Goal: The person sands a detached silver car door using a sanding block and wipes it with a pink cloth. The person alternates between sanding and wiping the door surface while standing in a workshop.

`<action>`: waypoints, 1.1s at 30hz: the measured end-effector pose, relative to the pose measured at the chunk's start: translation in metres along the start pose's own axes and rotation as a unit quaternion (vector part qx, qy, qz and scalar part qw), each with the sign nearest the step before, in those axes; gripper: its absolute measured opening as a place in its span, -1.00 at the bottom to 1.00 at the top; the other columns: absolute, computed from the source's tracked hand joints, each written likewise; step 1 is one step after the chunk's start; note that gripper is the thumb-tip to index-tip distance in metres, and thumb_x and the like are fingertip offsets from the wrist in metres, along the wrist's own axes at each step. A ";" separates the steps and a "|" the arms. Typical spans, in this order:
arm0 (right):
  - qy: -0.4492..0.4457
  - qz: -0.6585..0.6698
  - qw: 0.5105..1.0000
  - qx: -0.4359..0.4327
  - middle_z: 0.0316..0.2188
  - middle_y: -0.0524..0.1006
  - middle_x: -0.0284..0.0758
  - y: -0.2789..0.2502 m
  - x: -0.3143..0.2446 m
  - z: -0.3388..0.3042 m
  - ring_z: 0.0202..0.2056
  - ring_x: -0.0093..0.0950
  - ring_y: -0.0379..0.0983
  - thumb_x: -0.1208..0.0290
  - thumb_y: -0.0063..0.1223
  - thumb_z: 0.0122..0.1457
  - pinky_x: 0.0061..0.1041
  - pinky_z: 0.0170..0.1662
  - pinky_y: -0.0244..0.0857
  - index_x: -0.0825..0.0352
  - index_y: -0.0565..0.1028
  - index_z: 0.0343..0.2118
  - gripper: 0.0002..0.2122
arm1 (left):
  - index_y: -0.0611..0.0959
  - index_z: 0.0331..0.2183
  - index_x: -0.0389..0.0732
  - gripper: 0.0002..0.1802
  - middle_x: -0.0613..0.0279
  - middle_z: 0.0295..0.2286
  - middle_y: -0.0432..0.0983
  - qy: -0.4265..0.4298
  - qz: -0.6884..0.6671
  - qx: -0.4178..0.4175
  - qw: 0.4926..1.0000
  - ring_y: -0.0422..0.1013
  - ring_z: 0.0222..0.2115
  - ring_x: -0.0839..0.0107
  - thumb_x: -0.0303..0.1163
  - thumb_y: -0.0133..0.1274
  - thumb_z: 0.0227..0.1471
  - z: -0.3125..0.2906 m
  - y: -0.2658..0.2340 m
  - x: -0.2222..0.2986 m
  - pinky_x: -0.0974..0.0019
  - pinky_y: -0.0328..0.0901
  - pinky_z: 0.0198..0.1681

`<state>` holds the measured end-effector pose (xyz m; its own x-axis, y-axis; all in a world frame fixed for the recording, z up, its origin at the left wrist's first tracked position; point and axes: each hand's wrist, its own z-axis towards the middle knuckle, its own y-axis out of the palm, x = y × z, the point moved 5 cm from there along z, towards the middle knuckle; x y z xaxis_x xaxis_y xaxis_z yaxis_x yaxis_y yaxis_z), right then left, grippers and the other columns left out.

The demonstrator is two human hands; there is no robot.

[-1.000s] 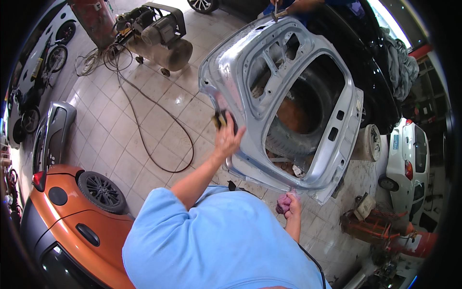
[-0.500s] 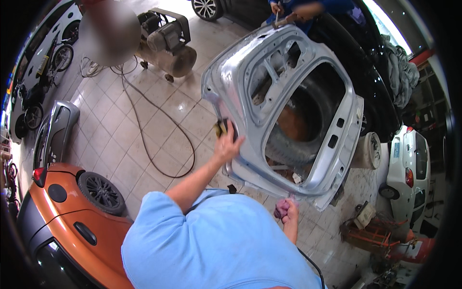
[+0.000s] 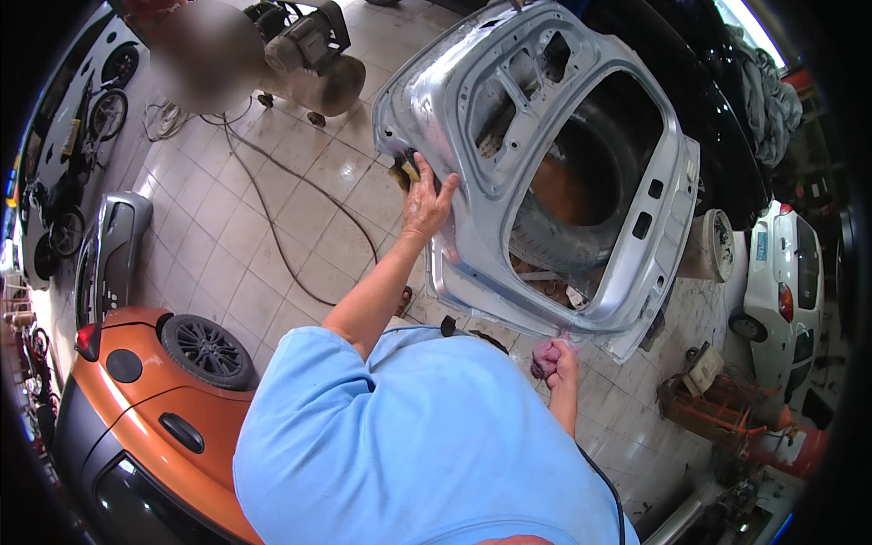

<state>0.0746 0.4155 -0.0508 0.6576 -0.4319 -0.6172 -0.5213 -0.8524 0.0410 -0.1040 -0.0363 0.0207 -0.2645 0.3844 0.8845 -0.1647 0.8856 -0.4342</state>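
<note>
I wear 1 shirt (image 3: 400, 445), plain light blue, its soft, loose cloth rounding broadly over my torso. On the shirt's left side is 1 short, wide sleeve (image 3: 295, 386) in the same blue, with soft creases. My left forearm (image 3: 377, 289) and left hand (image 3: 427, 204), out past the shirt, are bare. So are my right hand (image 3: 562, 365) and right forearm (image 3: 564, 406), beyond the shirt's right side. Along the shirt's right edge runs 1 thin, black, gently curved cable (image 3: 611, 487).
</note>
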 end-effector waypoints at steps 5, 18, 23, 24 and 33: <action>-0.043 0.010 0.999 -0.021 -0.36 0.64 -0.28 0.000 -0.001 0.000 -0.35 -0.34 0.62 0.43 0.21 0.22 -0.28 -0.28 0.53 0.30 0.56 -0.22 -0.88 | -0.04 0.41 -0.49 0.15 -0.53 -0.14 0.56 0.265 0.248 0.205 0.909 0.52 -0.06 -0.31 0.28 -0.04 0.28 -0.015 -0.006 0.015 -0.10 0.35 0.09; -0.033 0.030 0.998 -0.043 -0.29 0.61 -0.27 0.002 -0.005 -0.005 -0.28 -0.36 0.63 0.48 0.25 0.20 -0.31 -0.23 0.56 0.34 0.54 -0.13 -0.80 | 0.07 0.38 -0.52 0.04 -0.60 -0.03 0.48 0.233 0.170 0.119 0.950 0.52 -0.11 -0.36 0.12 0.04 0.29 -0.017 -0.002 0.005 -0.14 0.39 0.04; -0.034 0.009 0.999 -0.037 -0.28 0.61 -0.25 0.006 -0.006 -0.010 -0.27 -0.34 0.64 0.48 0.25 0.21 -0.29 -0.20 0.58 0.35 0.53 -0.09 -0.77 | 0.16 0.35 -0.55 0.01 -0.65 0.11 0.36 0.178 0.205 0.101 0.957 0.55 -0.22 -0.36 0.08 0.09 0.26 0.019 -0.008 -0.010 -0.16 0.41 0.03; -0.034 0.015 0.999 -0.035 -0.28 0.61 -0.25 0.006 -0.006 -0.010 -0.26 -0.33 0.64 0.48 0.25 0.21 -0.28 -0.20 0.58 0.36 0.53 -0.09 -0.77 | 0.18 0.34 -0.55 -0.02 -0.65 0.12 0.35 0.249 0.306 0.114 0.912 0.55 -0.24 -0.33 0.06 0.09 0.27 0.014 -0.004 -0.006 -0.15 0.43 0.00; -0.049 0.025 0.998 -0.023 -0.34 0.63 -0.29 0.005 -0.002 -0.007 -0.32 -0.35 0.63 0.44 0.24 0.22 -0.29 -0.24 0.56 0.33 0.56 -0.17 -0.84 | 0.11 0.35 -0.60 0.13 -0.61 -0.11 0.52 0.105 0.139 0.021 0.985 0.57 -0.21 -0.31 0.23 0.06 0.25 -0.030 0.006 -0.001 -0.11 0.44 -0.02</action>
<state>0.0742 0.4099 -0.0433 0.5735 -0.4454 -0.6875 -0.5256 -0.8438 0.1083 -0.0760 -0.0232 0.0226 -0.1038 0.6594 0.7446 -0.1532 0.7291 -0.6671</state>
